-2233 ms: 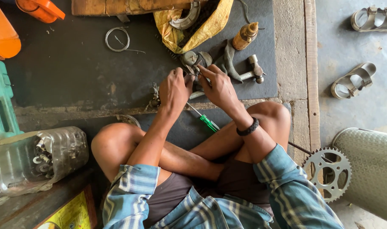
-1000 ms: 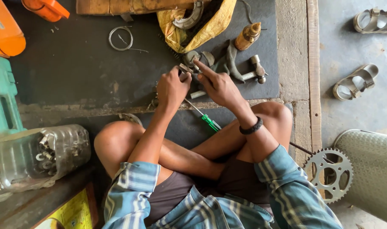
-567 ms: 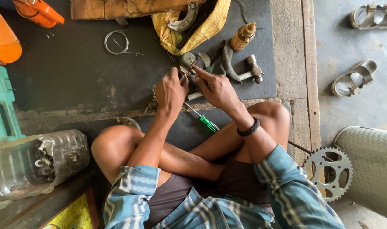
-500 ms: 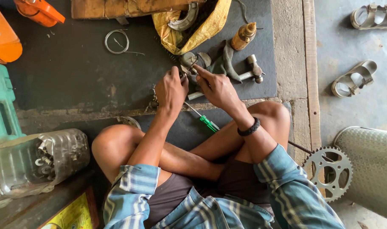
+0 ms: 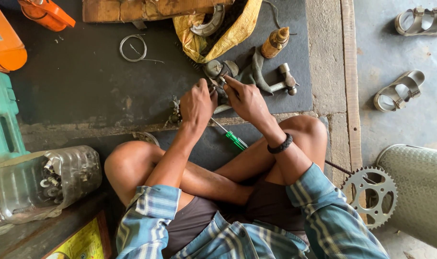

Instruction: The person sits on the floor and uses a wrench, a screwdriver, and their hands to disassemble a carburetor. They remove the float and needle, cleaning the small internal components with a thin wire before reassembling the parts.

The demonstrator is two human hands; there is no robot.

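Metal part (image 5: 218,71), both hands' grip closed (left (image 5: 195,103), right (image 5: 247,98))

A coil of thin wire (image 5: 132,48) lay on the dark mat (image 5: 84,81). A clear plastic jar (image 5: 46,184) of metal rings rested on its side at the left. A toothed sprocket (image 5: 370,195) lay beside a grey bin (image 5: 419,192), and two sandals (image 5: 396,93) sat apart on the floor.
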